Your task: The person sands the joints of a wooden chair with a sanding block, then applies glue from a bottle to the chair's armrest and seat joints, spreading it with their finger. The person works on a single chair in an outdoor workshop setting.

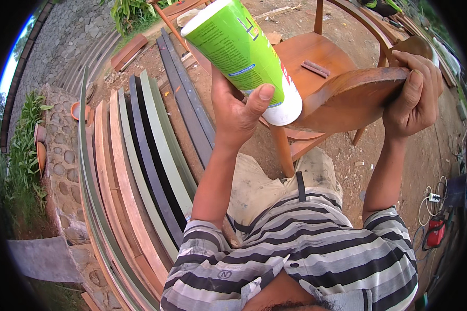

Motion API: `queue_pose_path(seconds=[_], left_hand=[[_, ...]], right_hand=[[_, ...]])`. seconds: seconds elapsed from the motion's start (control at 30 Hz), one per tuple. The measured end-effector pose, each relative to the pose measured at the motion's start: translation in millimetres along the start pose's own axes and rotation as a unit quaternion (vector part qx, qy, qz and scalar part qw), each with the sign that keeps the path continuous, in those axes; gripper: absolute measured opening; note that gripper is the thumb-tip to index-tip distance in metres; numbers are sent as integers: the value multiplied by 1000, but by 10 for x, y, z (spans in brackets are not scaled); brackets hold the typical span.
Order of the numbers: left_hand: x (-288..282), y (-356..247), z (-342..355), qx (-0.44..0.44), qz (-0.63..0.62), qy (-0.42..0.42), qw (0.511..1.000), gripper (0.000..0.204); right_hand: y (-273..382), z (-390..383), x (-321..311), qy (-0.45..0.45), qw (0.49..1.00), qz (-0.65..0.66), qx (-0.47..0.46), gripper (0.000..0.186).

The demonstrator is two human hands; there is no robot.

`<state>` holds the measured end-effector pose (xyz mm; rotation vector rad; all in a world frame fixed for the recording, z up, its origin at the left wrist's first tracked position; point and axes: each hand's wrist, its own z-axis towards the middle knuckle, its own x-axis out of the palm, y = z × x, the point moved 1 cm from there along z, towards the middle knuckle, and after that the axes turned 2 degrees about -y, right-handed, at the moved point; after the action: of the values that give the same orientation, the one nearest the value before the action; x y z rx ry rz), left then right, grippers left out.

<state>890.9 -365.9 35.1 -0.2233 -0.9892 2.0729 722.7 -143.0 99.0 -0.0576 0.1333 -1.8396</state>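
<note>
My left hand (241,106) is wrapped around a green and white bottle (238,52), which is tilted with its white end (285,110) low, beside the edge of a curved wooden panel (347,106). I cannot tell whether that end touches the wood. The panel looks like the backrest of a brown wooden chair (314,46). My right hand (415,93) grips the panel's right end, thumb on its upper edge and fingers curled over the far side. On the chair's seat lies a small reddish-brown strip (315,69).
Long painted and bare wood boards (124,192) lie side by side at my left. A stone border (70,176) with plants runs beyond them. At the right, a red tool or case (435,232) sits near cables and a white power strip (434,197) on the dirt ground.
</note>
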Motion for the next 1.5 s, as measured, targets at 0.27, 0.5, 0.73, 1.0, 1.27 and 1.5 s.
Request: queue_pose_path(seconds=[0.27, 0.5, 0.73, 1.0, 1.27, 1.5], left_hand=[[-11, 108, -15, 48, 46, -38, 997, 90], [8, 131, 22, 48, 39, -58, 996, 79], [17, 101, -15, 43, 9, -59, 997, 92], [7, 59, 10, 58, 26, -38, 997, 94], [98, -27, -18, 54, -36, -57, 996, 98], [40, 31, -63, 58, -24, -73, 995, 91]], right_hand=[[-50, -14, 26, -20, 999, 14, -25, 29], [-58, -41, -52, 26, 1000, -12, -3, 34], [-26, -47, -53, 31, 998, -48, 7, 39], [-80, -20, -9, -2, 1000, 4, -21, 30], [-90, -17, -1, -18, 999, 15, -40, 26], [-68, -9, -6, -10, 999, 11, -31, 27]])
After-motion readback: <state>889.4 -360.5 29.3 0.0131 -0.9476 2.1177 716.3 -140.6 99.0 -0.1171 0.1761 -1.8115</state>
